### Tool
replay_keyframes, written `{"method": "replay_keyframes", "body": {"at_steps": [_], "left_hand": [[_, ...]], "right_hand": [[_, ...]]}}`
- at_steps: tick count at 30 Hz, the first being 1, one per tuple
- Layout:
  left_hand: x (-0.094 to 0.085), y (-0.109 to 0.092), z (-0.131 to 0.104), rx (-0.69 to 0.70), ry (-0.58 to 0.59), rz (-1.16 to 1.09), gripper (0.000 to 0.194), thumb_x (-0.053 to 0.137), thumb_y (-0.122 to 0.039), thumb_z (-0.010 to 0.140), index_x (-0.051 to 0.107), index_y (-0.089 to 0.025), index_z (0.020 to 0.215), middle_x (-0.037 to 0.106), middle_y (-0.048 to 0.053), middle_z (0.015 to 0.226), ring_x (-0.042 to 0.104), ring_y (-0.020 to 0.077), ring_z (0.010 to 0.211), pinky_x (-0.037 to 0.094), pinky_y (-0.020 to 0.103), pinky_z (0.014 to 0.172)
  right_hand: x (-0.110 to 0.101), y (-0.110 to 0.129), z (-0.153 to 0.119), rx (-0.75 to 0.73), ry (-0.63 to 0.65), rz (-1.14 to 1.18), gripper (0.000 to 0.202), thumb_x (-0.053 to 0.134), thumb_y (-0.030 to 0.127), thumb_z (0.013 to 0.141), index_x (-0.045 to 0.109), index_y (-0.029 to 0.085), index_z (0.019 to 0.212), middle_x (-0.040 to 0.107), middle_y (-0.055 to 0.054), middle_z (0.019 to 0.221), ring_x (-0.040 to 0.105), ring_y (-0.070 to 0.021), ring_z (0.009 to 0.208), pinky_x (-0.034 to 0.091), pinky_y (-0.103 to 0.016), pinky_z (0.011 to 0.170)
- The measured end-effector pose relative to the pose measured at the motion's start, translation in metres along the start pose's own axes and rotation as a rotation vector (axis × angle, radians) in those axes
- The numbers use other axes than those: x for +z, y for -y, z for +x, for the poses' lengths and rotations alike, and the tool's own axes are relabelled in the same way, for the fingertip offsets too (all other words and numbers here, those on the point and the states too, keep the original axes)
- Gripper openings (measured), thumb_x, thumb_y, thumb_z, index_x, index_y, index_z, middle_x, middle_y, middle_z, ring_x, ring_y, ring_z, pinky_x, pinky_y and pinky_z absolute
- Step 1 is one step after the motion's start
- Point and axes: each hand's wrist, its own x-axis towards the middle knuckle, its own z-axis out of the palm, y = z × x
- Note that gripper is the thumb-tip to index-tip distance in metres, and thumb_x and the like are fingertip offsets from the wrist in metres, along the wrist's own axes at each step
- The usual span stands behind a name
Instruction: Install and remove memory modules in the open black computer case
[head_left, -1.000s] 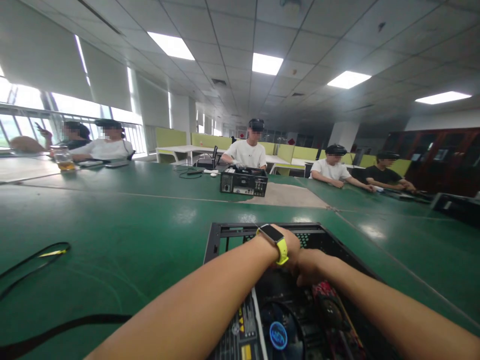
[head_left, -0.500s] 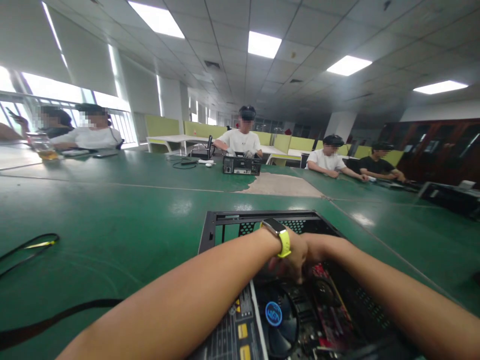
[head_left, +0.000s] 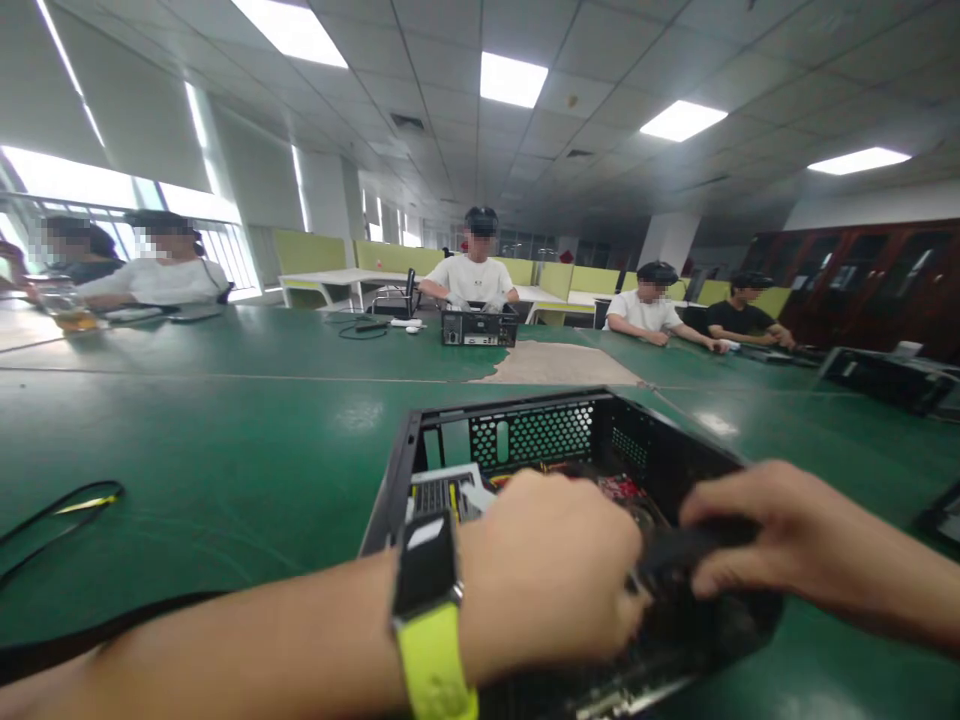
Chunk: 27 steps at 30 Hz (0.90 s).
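A black computer case (head_left: pixel 607 395) lies open side up on the table in front of me. My right hand (head_left: pixel 757 530) grips a black elongated object (head_left: pixel 694 545) above the case's right part; blur hides its exact kind. My left hand (head_left: pixel 562 565), with a watch on a yellow-green band (head_left: pixel 435 660) at the wrist, is closed beside the object's left end, where something small and metallic shows. What its fingers pinch is hidden. Inside the case I see a labelled power supply (head_left: pixel 442 490) at the left and a red circuit board (head_left: pixel 619 487), both partly covered by my hands.
A thin black cable loop (head_left: pixel 60 510) and a dark strap (head_left: pixel 112 625) lie at the left on the green table (head_left: pixel 225 450). Across it, a person (head_left: pixel 476 280) handles another computer case (head_left: pixel 480 325). Others sit at both sides. A further case (head_left: pixel 885 380) stands right.
Both hands have come up from inside the case toward me and apart. The black object now shows in my right hand. The case's far inner wall is uncovered, and the view has shifted slightly.
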Motion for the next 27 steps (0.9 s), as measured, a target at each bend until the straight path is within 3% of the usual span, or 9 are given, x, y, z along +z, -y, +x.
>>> {"method": "replay_keyframes", "body": {"at_steps": [2, 5, 6, 9, 12, 15, 20, 24, 27], "left_hand": [[-0.021, 0.027, -0.002, -0.141, -0.144, 0.029, 0.045, 0.041, -0.061, 0.08, 0.068, -0.025, 0.082, 0.068, 0.007, 0.078, 0.061, 0.0214, 0.065, 0.04, 0.03, 0.053], [-0.052, 0.065, 0.011, -0.3, -0.304, 0.116, 0.056, 0.035, -0.068, 0.08, 0.068, -0.024, 0.087, 0.067, 0.007, 0.085, 0.059, 0.0212, 0.07, 0.038, 0.03, 0.056], [-0.06, 0.077, 0.017, -0.333, -0.337, 0.149, 0.057, 0.035, -0.069, 0.079, 0.068, -0.023, 0.087, 0.067, 0.007, 0.086, 0.058, 0.0215, 0.071, 0.038, 0.03, 0.058], [-0.076, 0.112, 0.037, -0.375, -0.453, 0.223, 0.062, 0.034, -0.07, 0.079, 0.07, -0.02, 0.083, 0.065, 0.01, 0.086, 0.057, 0.0236, 0.076, 0.037, 0.031, 0.062], [-0.083, 0.149, 0.046, -0.377, -0.558, 0.249, 0.065, 0.031, -0.071, 0.08, 0.071, -0.018, 0.083, 0.064, 0.012, 0.085, 0.056, 0.0236, 0.076, 0.036, 0.032, 0.064], [-0.088, 0.182, 0.041, -0.379, -0.586, 0.208, 0.065, 0.033, -0.069, 0.081, 0.07, -0.017, 0.092, 0.064, 0.008, 0.079, 0.052, 0.0182, 0.072, 0.034, 0.029, 0.064], [-0.094, 0.208, 0.016, -0.422, -0.619, 0.148, 0.069, 0.034, -0.068, 0.083, 0.068, -0.011, 0.097, 0.06, 0.003, 0.069, 0.043, 0.0122, 0.064, 0.031, 0.024, 0.061], [-0.092, 0.213, 0.0, -0.47, -0.669, 0.11, 0.067, 0.037, -0.066, 0.084, 0.069, -0.008, 0.097, 0.062, 0.005, 0.07, 0.044, 0.0127, 0.063, 0.03, 0.024, 0.059], [-0.09, 0.214, -0.008, -0.457, -0.694, 0.059, 0.068, 0.039, -0.067, 0.083, 0.068, -0.007, 0.097, 0.064, 0.006, 0.073, 0.045, 0.0135, 0.065, 0.031, 0.024, 0.061]], "right_hand": [[-0.02, 0.024, 0.032, -0.169, -0.167, -0.118, 0.033, 0.07, 0.056, 0.065, 0.071, 0.025, 0.076, 0.066, 0.003, 0.067, 0.057, -0.0135, 0.06, 0.04, -0.024, 0.054], [-0.053, 0.065, 0.062, -0.209, -0.741, -0.202, 0.03, 0.055, 0.042, 0.083, 0.069, 0.016, 0.083, 0.064, 0.001, 0.069, 0.055, -0.009, 0.061, 0.037, -0.023, 0.058], [-0.06, 0.075, 0.065, -0.189, -0.858, -0.191, 0.03, 0.053, 0.041, 0.085, 0.068, 0.015, 0.083, 0.062, 0.002, 0.066, 0.054, -0.0079, 0.059, 0.035, -0.022, 0.056], [-0.062, 0.082, 0.054, -0.185, -0.974, -0.099, 0.03, 0.051, 0.046, 0.084, 0.064, 0.023, 0.071, 0.057, 0.003, 0.059, 0.052, -0.0111, 0.055, 0.036, -0.026, 0.052], [-0.039, 0.054, 0.028, -0.066, -0.903, -0.015, 0.029, 0.053, 0.047, 0.083, 0.06, 0.028, 0.062, 0.058, 0.0, 0.057, 0.054, -0.0171, 0.056, 0.039, -0.031, 0.054], [-0.002, 0.01, -0.001, 0.195, -0.698, 0.119, 0.034, 0.054, 0.053, 0.079, 0.061, 0.025, 0.061, 0.057, -0.001, 0.055, 0.052, -0.017, 0.053, 0.039, -0.03, 0.051], [0.056, -0.048, -0.048, 0.471, -0.368, 0.289, 0.046, 0.049, 0.063, 0.077, 0.06, 0.022, 0.059, 0.049, 0.001, 0.052, 0.047, -0.0145, 0.049, 0.038, -0.026, 0.047], [0.09, -0.054, -0.052, 0.442, -0.189, 0.322, 0.042, 0.047, 0.06, 0.08, 0.062, 0.022, 0.071, 0.057, 0.0, 0.063, 0.054, -0.0168, 0.06, 0.044, -0.027, 0.057], [0.117, -0.031, -0.012, 0.267, -0.23, 0.206, 0.035, 0.047, 0.05, 0.085, 0.061, 0.022, 0.101, 0.066, -0.005, 0.096, 0.06, -0.0204, 0.086, 0.047, -0.03, 0.077]]}}
